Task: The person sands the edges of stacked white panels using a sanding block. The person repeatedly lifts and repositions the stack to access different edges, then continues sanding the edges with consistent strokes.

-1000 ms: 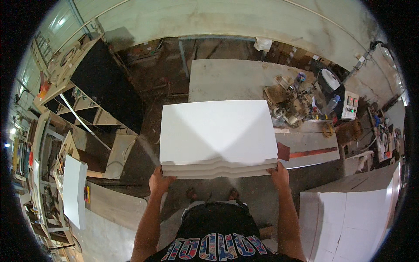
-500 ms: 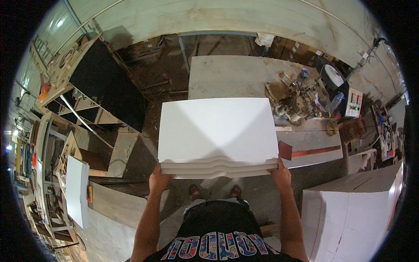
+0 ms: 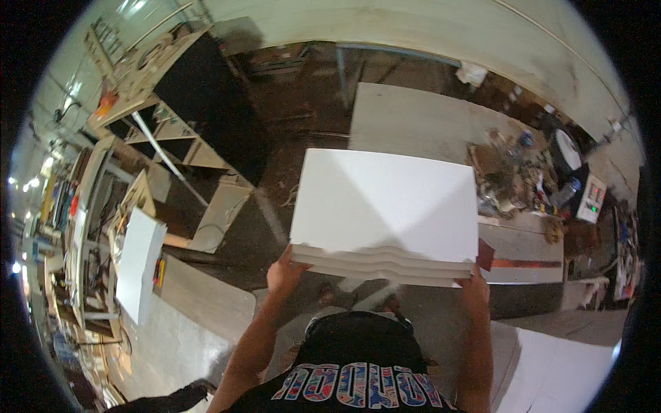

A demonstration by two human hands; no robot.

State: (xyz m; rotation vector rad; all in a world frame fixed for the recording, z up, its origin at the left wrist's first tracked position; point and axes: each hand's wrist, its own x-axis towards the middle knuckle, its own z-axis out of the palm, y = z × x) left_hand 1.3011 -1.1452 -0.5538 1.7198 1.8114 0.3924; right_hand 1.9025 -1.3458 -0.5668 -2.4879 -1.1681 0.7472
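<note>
Between my two hands is a short stack of white panels [image 3: 385,203], their near edges cut in a wavy curve. My left hand [image 3: 285,274] is wrapped round the near left corner of the stack. At the near right corner my right hand [image 3: 474,281] grips it the same way, its fingers partly hidden beneath. The stack is held up in front of my body, above the floor, and overlaps the view of a pale worktable [image 3: 406,113] beyond it.
Tools and a machine [image 3: 513,182] crowd the worktable's right side, near a control box [image 3: 591,198]. On the left stand a black-sided wooden cabinet [image 3: 206,103] and a grey table [image 3: 172,337] bearing white panels [image 3: 140,265]. At lower right lies a large white sheet [image 3: 561,372].
My view has swung left, so the surroundings shift to the right and tilt. The stack stays in both hands and appears further right and slightly tilted. Now the picture is more blurred.
</note>
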